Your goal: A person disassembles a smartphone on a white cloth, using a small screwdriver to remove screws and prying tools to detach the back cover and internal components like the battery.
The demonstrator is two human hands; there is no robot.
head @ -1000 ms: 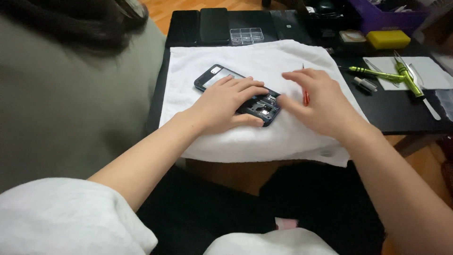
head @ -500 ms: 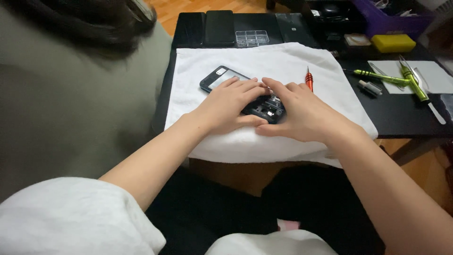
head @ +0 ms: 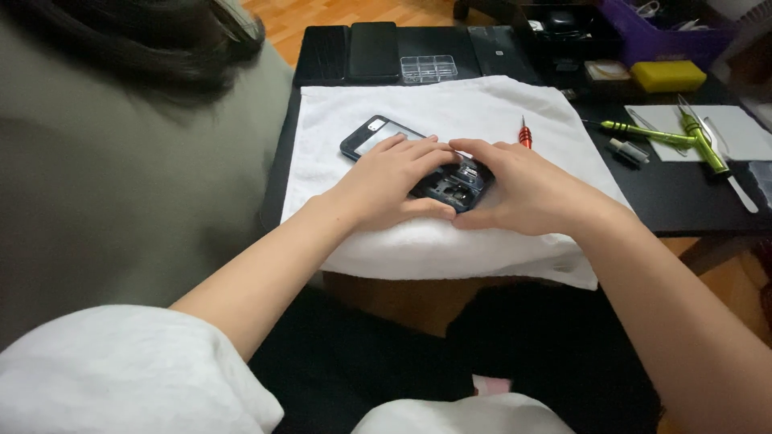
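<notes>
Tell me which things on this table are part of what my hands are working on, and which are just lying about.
In use: opened dark smartphone under left hand and right hand; white towel.

Lying about: red screwdriver; green-handled tools; clear plastic parts box; yellow block; purple bin.
</notes>
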